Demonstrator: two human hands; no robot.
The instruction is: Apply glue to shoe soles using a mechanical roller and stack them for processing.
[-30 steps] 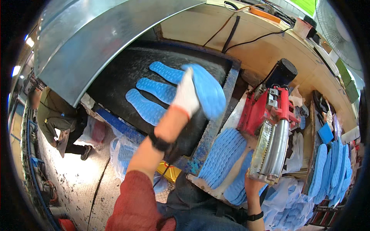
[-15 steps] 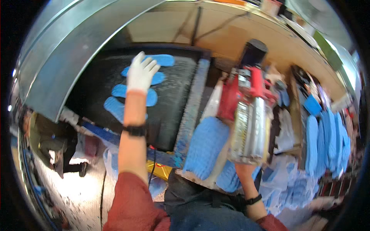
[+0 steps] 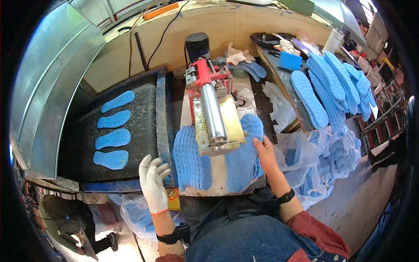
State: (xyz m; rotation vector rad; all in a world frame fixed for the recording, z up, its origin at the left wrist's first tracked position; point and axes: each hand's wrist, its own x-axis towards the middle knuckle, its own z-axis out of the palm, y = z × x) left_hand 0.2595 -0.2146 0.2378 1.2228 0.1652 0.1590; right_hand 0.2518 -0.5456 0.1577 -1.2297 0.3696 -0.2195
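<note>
My left hand, in a white knitted glove, hovers at the near right corner of the black conveyor belt. Its fingers are loosely bent and apart, with nothing seen in them. Several blue shoe soles lie in a column on the belt. Bare, my right hand pinches the right edge of another blue sole, thumb on top, beside a red-framed roller machine. That sole slants over more soles, which it partly hides. Left of the machine's metal roller, an overlapping row of blue soles rests on the board.
A side table at the right carries piled blue soles and a small blue box. Below it sit clear plastic bags of soles. Sheet-metal housing rises over the belt's left side. A person is at lower left.
My left hand has come back from over the soles on the belt towards me. My right hand has moved up from the board's near edge and grips a sole. The view has turned right.
</note>
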